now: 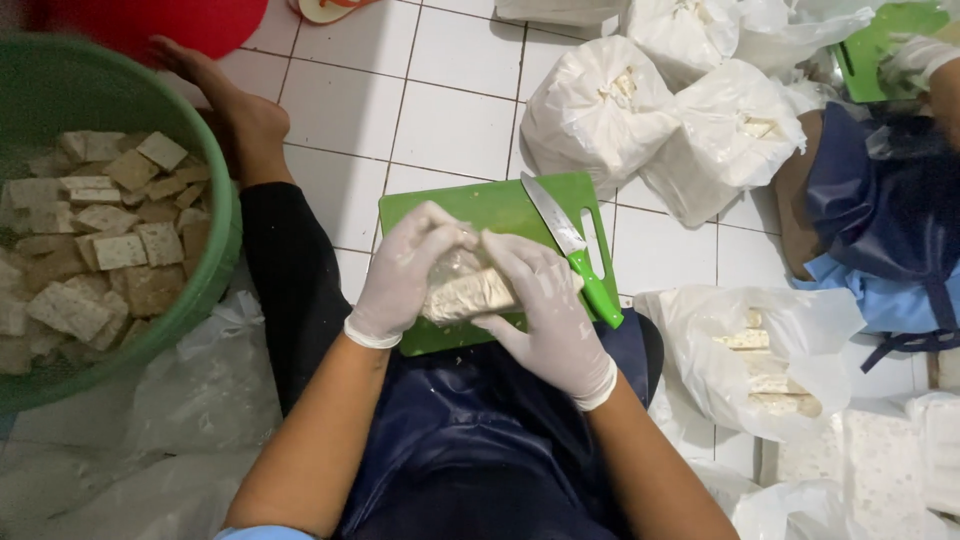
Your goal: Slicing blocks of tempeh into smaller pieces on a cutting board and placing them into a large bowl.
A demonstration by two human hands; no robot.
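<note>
Held packet (468,292): pale block in clear plastic wrap, gripped by both gloved hands over the green board.
Tied bags (600,115): bulging white plastic sacks on the floor tiles, upper right, touching one another.
Open bag (755,360): clear-white plastic, right of the board, pale blocks inside.
Loose plastic (190,400): crumpled sheets, lower left.

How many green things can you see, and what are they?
Green cutting boards: 2, one under the hands and one at the top right
Green basket: 1
Green-handled knife: 1
Total: 4
</note>
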